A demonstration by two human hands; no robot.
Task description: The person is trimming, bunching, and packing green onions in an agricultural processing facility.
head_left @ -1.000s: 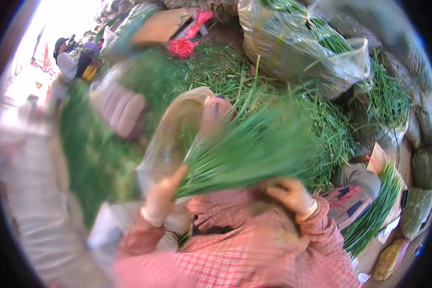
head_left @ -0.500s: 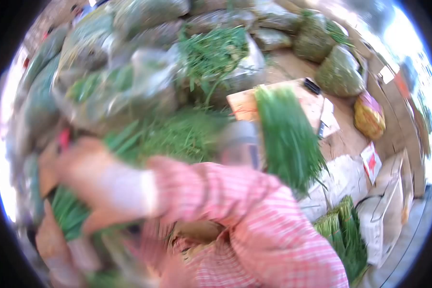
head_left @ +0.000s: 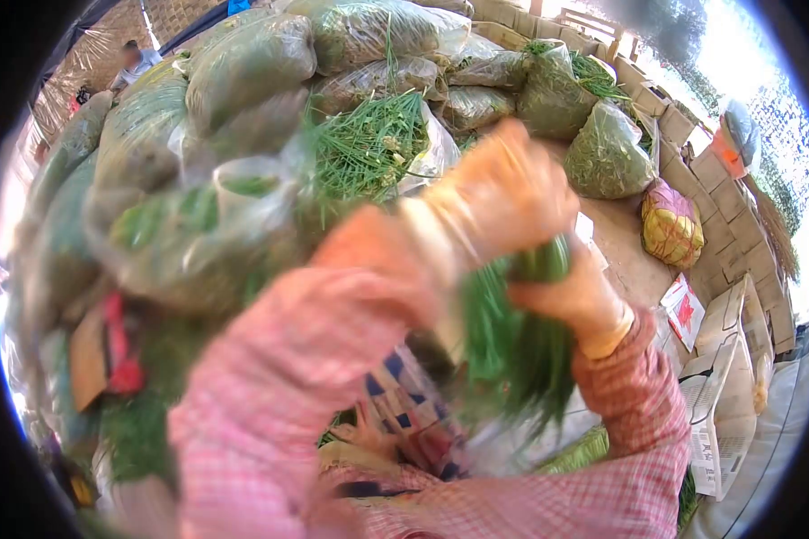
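Observation:
A bunch of long green chives (head_left: 541, 346) hangs in front of me, its leaves trailing downward and smeared by motion. My right hand (head_left: 577, 301) is closed around its upper part. Just above, my left hand (head_left: 508, 193) is curled into a fist close against the top of the bunch. Blur hides what its fingers grip. Both arms wear pink checked sleeves with pale cuffs at the wrists. Behind the hands, most of the board that the chives lay on is hidden.
Stuffed plastic bags (head_left: 252, 67) are piled at the back and left. An open bag of green stems (head_left: 368, 144) stands behind my left hand. A yellow-pink bundle (head_left: 672, 225) lies at right, near a cardboard wall (head_left: 724, 211). A printed carton (head_left: 719, 404) is at lower right.
Both hands have moved from the lower left, beside green leaves, to the centre right. They are now together at the top of a chive bunch. The view has shifted slightly.

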